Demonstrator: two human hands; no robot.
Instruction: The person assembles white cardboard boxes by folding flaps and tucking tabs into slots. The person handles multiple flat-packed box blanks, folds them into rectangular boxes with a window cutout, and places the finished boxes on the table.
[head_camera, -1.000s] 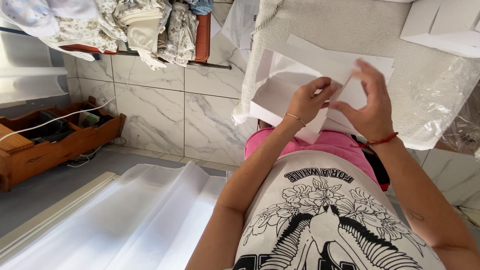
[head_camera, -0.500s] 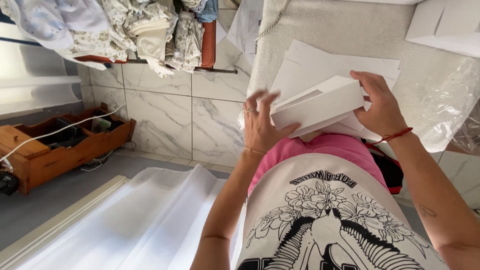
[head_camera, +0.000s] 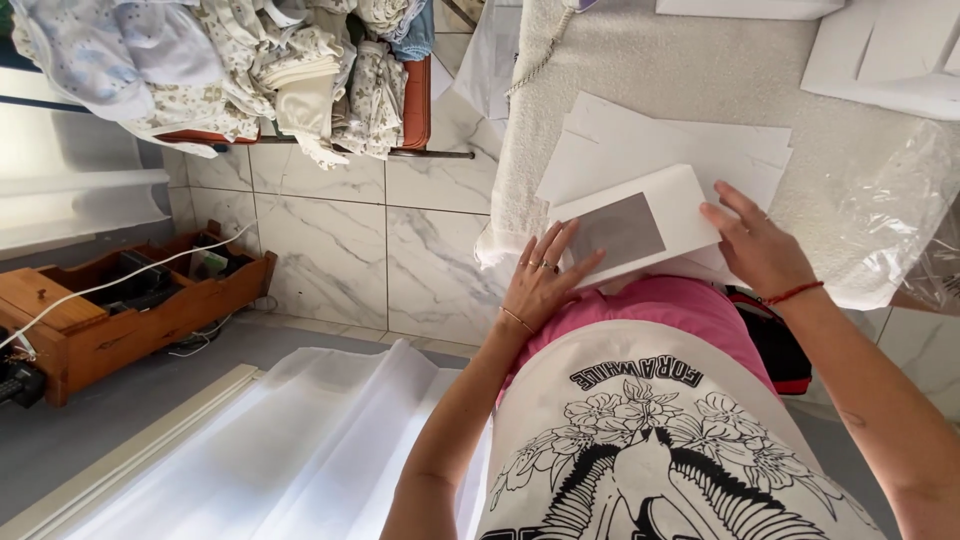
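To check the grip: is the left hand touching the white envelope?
Touching. The head view shows the left hand's fingers lying on the white envelope.

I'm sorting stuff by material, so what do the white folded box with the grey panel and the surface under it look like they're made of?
The white box, held flat between the left hand and right hand, looks like thin matte cardboard: crisp straight edges, no shine. Its grey panel may be a plastic window or print; unclear. The work surface looks like beige textured cloth, with a draping edge.

Home sewing rm: baby clothes pile (head_camera: 250, 70), marble tiles (head_camera: 330, 240), padded table (head_camera: 640, 70).
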